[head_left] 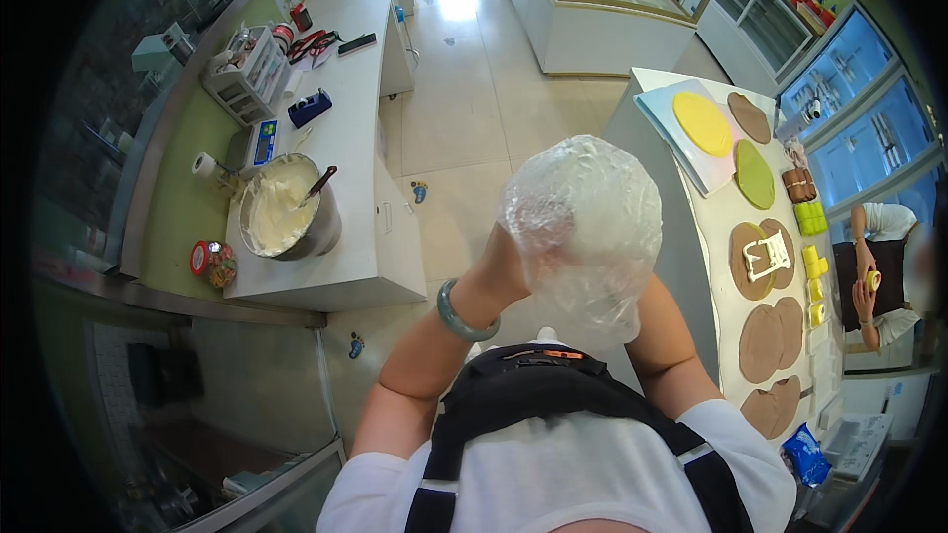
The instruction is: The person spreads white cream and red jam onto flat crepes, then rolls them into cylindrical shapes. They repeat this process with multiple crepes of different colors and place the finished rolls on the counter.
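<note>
A large, crinkled clear plastic bag (592, 227), puffed out and cloudy white, is held up in front of my chest. My left hand (512, 262) grips its left side; the fingers run behind the plastic and show only as a pinkish blur through it. On that wrist sits a grey-green bangle (462, 314). My right forearm (664, 321) reaches up behind the bag's lower right, and the hand itself is hidden by it. Whether the bag contains anything is hard to make out.
On the left counter stand a metal bowl (331, 227) of pale cream with a spatula (320, 182), a scale (265, 143), a tape dispenser (310, 109) and a candy jar (212, 263). The right table (703, 237) carries brown, green and yellow rounds. Beyond it, a co-worker holds a yellow piece (873, 279).
</note>
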`<state>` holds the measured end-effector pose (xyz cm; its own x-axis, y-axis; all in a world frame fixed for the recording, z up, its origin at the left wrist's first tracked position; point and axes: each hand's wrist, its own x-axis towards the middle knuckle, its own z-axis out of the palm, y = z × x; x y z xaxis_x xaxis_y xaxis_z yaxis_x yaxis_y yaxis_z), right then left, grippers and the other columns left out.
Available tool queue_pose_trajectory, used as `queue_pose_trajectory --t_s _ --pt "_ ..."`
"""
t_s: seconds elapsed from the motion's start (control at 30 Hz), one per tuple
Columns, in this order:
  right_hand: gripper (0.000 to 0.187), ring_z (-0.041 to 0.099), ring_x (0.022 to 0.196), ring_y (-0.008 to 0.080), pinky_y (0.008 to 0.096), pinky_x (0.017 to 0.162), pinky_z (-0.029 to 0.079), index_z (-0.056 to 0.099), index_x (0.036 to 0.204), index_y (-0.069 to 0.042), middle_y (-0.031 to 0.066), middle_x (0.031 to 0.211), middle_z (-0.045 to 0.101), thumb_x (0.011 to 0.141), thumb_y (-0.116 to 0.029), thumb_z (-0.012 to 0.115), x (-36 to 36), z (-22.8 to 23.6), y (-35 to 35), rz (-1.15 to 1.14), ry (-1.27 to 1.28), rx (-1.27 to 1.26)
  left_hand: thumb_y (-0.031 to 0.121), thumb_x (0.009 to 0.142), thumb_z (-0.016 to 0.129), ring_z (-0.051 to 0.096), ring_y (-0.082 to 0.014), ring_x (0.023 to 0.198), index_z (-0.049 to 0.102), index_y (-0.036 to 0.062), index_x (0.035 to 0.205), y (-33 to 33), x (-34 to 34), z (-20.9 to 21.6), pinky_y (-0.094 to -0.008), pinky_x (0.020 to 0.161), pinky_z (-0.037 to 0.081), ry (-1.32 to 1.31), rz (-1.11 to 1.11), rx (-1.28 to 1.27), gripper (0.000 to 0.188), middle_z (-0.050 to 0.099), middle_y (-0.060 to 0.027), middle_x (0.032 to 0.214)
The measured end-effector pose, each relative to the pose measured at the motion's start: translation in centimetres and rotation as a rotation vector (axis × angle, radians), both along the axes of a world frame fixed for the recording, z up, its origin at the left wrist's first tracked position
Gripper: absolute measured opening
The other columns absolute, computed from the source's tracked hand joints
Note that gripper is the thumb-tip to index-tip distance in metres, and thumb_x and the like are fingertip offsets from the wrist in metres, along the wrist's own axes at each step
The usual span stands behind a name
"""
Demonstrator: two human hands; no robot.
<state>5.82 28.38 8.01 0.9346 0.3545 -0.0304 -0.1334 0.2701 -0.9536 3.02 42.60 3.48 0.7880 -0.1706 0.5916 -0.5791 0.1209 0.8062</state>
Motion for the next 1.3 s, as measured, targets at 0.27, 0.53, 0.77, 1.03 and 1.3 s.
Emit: queue_pose_trajectory --t_s 0.27,0.53,0.77,1.03,1.3 --pt "0.028 0.063 0.107 0.022 0.0378 0.096 0.05 0.068 0.119 -0.004 0.0084 0.12 0.066 0.104 -0.027 0.063 2.5 -0.8 -1.2 -0.589 -0.84 -0.096 0.005 0.097 0.065 0.068 -0.0384 0.075 0.063 -0.0054 0.123 0.3 3.2 6.7 -0.0398 0.07 0.056 -0.071 0.601 0.162 0.027 0.072 -0.0223 0.089" --pt "0.021 0.058 0.084 0.0156 0.0352 0.072 0.043 0.065 0.098 -0.013 -0.0025 0.087 0.062 0.078 -0.017 0.07 -0.7 3.7 4.1 -0.323 -1.727 -0.727 0.017 0.102 0.06 0.06 -0.0403 0.065 0.065 -0.0006 0.112 -1.0 6.5 3.3 -0.0464 0.057 0.046 0.07 0.844 0.474 0.021 0.063 -0.0207 0.077" --pt "0.041 0.059 0.097 0.0248 0.0403 0.086 0.046 0.069 0.111 -0.013 0.0033 0.108 0.062 0.072 -0.005 0.075 2.5 1.9 0.0 -0.771 -1.521 -0.71 0.013 0.101 0.053 0.059 -0.0434 0.061 0.063 -0.0051 0.107 -0.6 6.9 4.7 -0.0478 0.055 0.047 -0.055 0.75 0.398 0.021 0.062 -0.0239 0.069" --pt "0.015 0.055 0.075 0.0201 0.0325 0.064 0.046 0.061 0.084 -0.008 0.0029 0.081 0.052 0.074 -0.018 0.066 -2.9 3.8 5.8 -0.268 -1.73 -0.796 0.012 0.103 0.051 0.067 -0.0297 0.108 0.064 0.004 0.128 1.5 5.6 -2.9 -0.04 0.095 0.053 -0.128 0.413 0.203 0.029 0.071 -0.0154 0.122" --pt "0.015 0.06 0.082 0.0221 0.0345 0.07 0.049 0.064 0.09 -0.005 0.0045 0.088 0.061 0.083 -0.018 0.067 -7.3 0.5 5.9 -0.227 -1.62 -0.642 0.017 0.104 0.055 0.065 -0.026 0.115 0.061 0.0025 0.135 2.2 0.4 0.9 -0.036 0.1 0.051 0.057 0.135 -0.088 0.034 0.068 -0.014 0.129"
